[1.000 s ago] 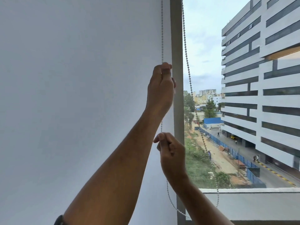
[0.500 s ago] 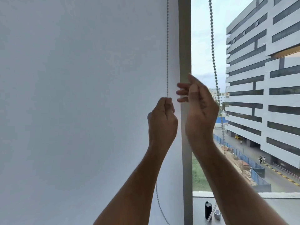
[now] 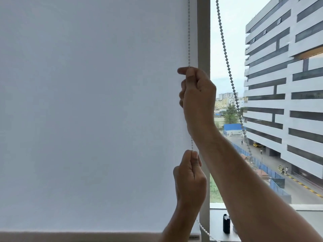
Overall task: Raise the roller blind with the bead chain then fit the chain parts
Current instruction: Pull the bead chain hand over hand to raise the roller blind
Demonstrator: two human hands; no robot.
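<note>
A white roller blind (image 3: pixel 90 110) fills the left of the view; its bottom bar (image 3: pixel 78 237) shows near the lower edge. The bead chain (image 3: pixel 189 32) hangs taut along the blind's right edge, and its other strand (image 3: pixel 227 63) slants down in front of the window. My right hand (image 3: pixel 197 95) is shut on the near strand high up, thumb and fingers pinching it. My left hand (image 3: pixel 189 179) pinches the same strand lower down. Below it the chain loops toward the sill.
A grey window frame post (image 3: pixel 203 32) stands right behind the chain. A small black cylinder (image 3: pixel 226 223) stands on the sill at the lower right, partly behind my right forearm. Outside are a striped building and a street.
My left hand has gone down with the chain. My right hand, open half a second ago, has closed on the chain above it. The blind's bottom bar has come into view.
</note>
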